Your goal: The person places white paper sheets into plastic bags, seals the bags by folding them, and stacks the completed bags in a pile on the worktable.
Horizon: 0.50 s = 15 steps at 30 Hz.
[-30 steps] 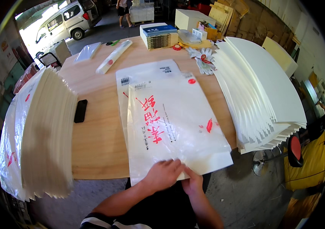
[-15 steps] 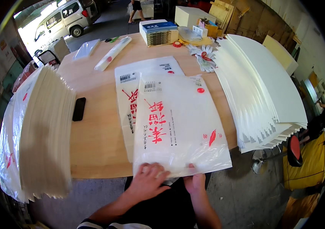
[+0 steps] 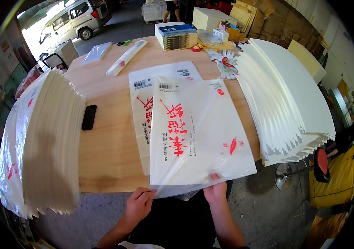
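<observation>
A clear plastic bag (image 3: 202, 137) with red and black print lies in front of me with white paper inside, its near edge reaching past the table's front edge. My left hand (image 3: 139, 204) pinches the near left corner of the bag's loose plastic flap. At the near edge, right of the middle, my right hand (image 3: 216, 191) grips the bag, thumb on top and fingers hidden underneath. Partly beneath it and to the left lies another printed plastic bag (image 3: 141, 120).
A tall stack of filled bags (image 3: 48, 145) stands at the left, beside a black phone (image 3: 89, 117). Fanned white paper (image 3: 287, 99) fills the right side. Farther back are a plastic roll (image 3: 126, 58), gloves (image 3: 226, 65), a stack of booklets (image 3: 176, 36) and tape (image 3: 195, 49).
My left hand has moved left and nearer, from lying on the bag's near edge to pinching its corner. The flap is now drawn out, and the bag has shifted slightly right.
</observation>
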Available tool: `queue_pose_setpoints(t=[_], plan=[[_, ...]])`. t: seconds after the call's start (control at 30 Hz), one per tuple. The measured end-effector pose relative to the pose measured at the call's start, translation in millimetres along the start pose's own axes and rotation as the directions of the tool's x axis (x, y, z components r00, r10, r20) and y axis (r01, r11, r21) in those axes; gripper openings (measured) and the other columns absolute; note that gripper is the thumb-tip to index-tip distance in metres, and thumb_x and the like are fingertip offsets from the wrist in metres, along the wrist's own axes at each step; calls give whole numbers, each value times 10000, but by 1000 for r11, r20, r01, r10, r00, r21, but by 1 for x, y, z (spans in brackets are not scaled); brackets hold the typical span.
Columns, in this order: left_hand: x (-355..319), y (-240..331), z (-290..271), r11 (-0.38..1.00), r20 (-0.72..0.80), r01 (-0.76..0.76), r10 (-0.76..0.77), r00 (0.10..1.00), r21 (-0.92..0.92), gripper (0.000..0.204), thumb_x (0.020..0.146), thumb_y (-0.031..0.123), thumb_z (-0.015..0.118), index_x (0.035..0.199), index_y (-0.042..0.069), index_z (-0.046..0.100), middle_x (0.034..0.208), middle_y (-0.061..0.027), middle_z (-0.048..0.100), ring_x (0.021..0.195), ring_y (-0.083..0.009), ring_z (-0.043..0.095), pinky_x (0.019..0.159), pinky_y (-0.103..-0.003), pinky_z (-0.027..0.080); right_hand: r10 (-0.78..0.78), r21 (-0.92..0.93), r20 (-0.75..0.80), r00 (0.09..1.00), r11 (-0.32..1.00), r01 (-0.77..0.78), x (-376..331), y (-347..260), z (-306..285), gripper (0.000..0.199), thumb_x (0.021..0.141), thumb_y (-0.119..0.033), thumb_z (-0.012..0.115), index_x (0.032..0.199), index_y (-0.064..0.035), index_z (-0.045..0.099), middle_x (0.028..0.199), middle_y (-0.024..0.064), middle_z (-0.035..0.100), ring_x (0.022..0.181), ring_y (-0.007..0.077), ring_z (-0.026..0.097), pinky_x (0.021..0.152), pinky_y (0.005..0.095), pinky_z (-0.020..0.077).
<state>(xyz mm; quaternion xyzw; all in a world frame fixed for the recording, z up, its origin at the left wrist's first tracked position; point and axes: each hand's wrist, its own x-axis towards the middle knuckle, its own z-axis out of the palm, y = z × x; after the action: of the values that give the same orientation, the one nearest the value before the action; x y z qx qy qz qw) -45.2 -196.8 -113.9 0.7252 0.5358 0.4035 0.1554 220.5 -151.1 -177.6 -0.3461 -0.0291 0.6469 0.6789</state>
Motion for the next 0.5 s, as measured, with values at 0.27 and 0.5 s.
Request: queue_pose_setpoints(t=[0.27,0.5], plan=[[-26,-29,13,826,146,290,-250,957,-484,327,863,91,701,1179,66,623,1048,-80,646,948,-212,644,838,-343,522,-11,-6,6,1000,1000,11,2,-4,-3,544,996,-271,549,1454,-53,354,1426,116,472,1304,290,460,1091,459,376],[30,-24,35,59,669,782,-482,567,-620,368,999,159,548,1326,2,484,1263,-116,592,1131,-197,579,950,-348,482,21,-79,-29,999,997,-23,2,-10,-9,558,1009,-308,522,1466,-50,332,1452,119,448,1319,296,445,1101,462,364]])
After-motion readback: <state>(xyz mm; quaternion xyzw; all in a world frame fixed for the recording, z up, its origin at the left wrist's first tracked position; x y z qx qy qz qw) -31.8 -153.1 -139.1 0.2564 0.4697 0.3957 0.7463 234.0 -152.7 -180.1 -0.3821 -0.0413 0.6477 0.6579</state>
